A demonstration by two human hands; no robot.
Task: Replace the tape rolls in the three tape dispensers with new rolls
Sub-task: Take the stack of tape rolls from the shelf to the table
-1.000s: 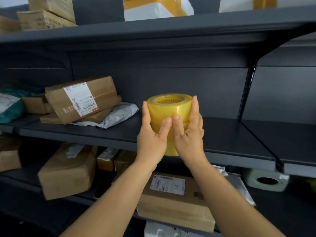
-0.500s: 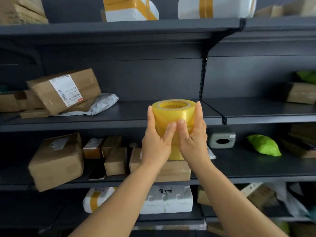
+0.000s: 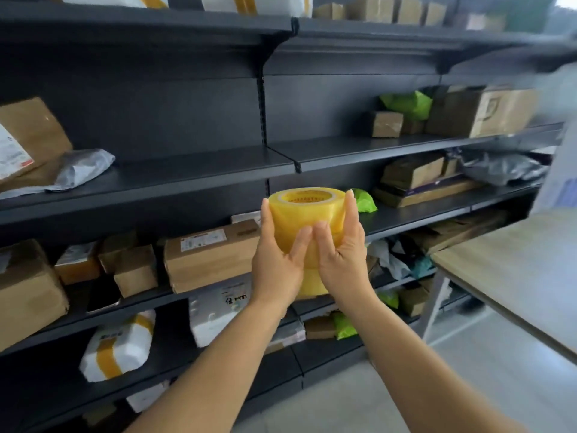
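Tape rolls, stacked upright, clamped between left hand and right hand.

Glossy translucent yellow plastic tape rolls, matt dark metal shelves, matt brown cardboard boxes, pale smooth wood-look bench.

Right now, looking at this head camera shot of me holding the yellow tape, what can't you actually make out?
- Stack of yellow tape rolls: the left hand and right hand cover its lower part, so the roll count is unclear.
- Tape dispensers: none in view.
- Wooden table: cut off by the right edge; anything on it is unseen.
- Labelled cardboard box: its label print is too small and blurred to read.
- Far-right shelf parcels: blurred.
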